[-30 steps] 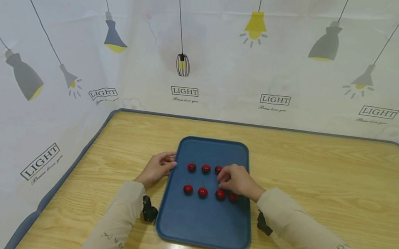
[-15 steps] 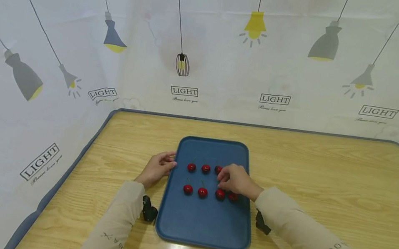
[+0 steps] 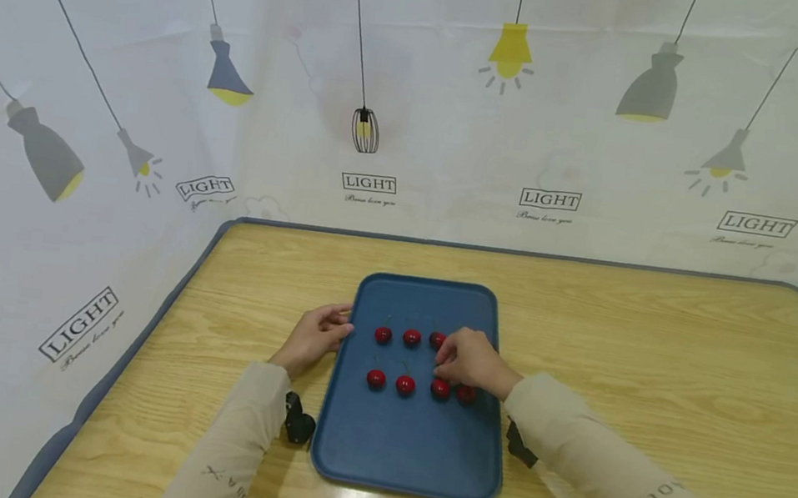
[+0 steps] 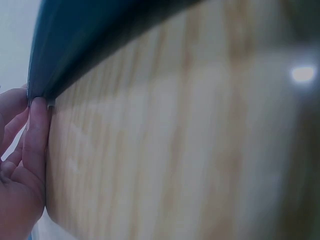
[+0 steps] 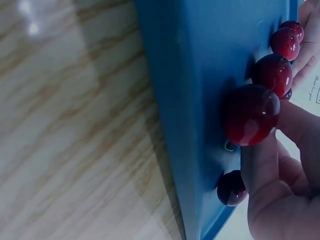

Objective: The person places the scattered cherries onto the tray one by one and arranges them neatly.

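Note:
Red cherries lie in two rows on a blue tray [image 3: 410, 452]. In the head view, my right hand [image 3: 478, 362] reaches over the tray's right side. Its thumb and fingertips are pinched together at the stem end of a front-row cherry [image 3: 440, 388]; the stem itself is hidden. Right of it sits another cherry [image 3: 466, 394], large in the right wrist view and partly covering the fingertips. A back-row cherry [image 3: 436, 341] shows beside the fingers. At the tray's left rim rests my left hand [image 3: 315, 335], fingers loosely bent, fingertips touching the edge in the left wrist view.
More cherries, such as the back-left cherry [image 3: 383, 334] and front-left cherry [image 3: 376, 379], stand on the tray's left half. Under the right hand, a dark cherry [image 5: 232, 188] appears in the right wrist view. A wooden table [image 3: 657, 359] surrounds the tray, with a lamp-printed cloth [image 3: 444, 137] behind.
My right forearm has shifted slightly left, while the right fingertips stay at almost the same spot. The left hand, tray and cherries show no clear movement.

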The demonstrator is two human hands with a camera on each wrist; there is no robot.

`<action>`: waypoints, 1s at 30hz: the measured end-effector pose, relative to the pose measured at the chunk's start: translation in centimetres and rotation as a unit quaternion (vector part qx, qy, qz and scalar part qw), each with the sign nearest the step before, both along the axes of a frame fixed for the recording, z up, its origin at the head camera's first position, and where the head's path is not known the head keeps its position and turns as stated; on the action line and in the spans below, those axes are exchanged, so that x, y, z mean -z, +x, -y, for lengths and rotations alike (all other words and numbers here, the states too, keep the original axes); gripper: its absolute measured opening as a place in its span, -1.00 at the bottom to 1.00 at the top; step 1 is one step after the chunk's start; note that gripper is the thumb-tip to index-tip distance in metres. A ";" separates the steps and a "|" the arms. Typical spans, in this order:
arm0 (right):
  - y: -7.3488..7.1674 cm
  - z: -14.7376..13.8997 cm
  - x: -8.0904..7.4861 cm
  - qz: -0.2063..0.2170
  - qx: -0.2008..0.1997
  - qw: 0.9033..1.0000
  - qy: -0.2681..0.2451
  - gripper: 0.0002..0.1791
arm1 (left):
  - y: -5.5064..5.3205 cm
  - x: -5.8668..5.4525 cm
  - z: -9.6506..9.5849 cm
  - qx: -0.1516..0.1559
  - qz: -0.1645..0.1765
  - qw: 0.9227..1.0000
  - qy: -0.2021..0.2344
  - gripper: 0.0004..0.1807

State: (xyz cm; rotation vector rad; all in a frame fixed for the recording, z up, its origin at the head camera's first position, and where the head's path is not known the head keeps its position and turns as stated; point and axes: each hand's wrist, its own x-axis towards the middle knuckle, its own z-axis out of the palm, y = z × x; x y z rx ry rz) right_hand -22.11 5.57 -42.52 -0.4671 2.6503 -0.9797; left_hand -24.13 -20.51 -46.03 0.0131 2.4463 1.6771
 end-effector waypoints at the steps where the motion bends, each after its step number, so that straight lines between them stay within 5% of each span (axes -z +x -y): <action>1: 0.0 0.0 0.0 0.003 0.002 1.000 -0.001 -0.93 | 0.0 0.0 0.0 0.001 -0.001 1.000 -0.001 -0.55; 18: 0.2 -0.2 0.0 0.020 -0.003 1.000 -0.017 -0.98 | 0.0 0.1 -0.2 0.002 0.003 1.000 -0.005 -0.55; 30: 0.1 -4.0 -2.2 0.015 -0.003 0.996 -0.085 -0.84 | -0.1 -0.4 0.1 0.001 0.005 1.000 0.000 -0.55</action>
